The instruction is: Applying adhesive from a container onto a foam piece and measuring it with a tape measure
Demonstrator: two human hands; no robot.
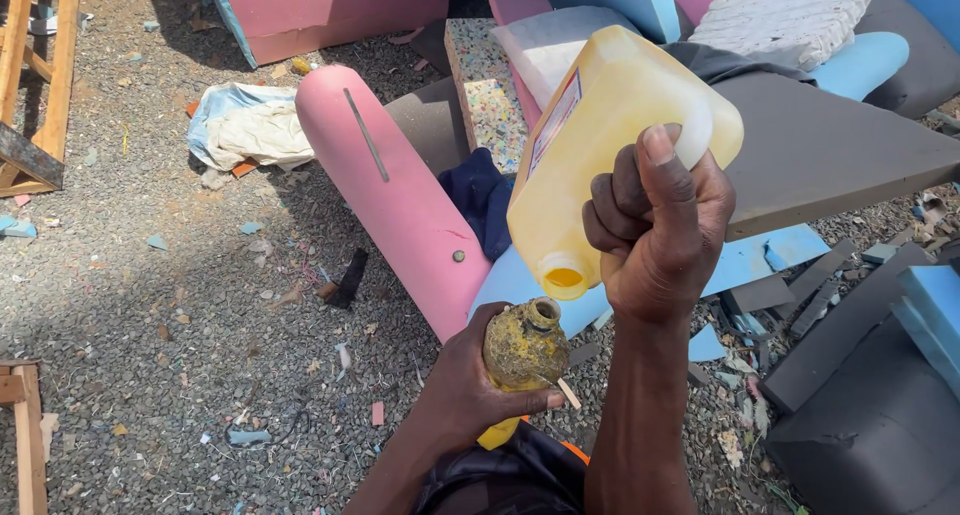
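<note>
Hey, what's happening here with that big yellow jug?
A person's right hand grips the handle of a large translucent yellow plastic jug, tipped so its open spout sits just above a small grimy yellow bottle. The left hand holds that bottle upright. No liquid visibly flows. Behind lie a pink foam roll and grey foam slabs on gravel ground.
</note>
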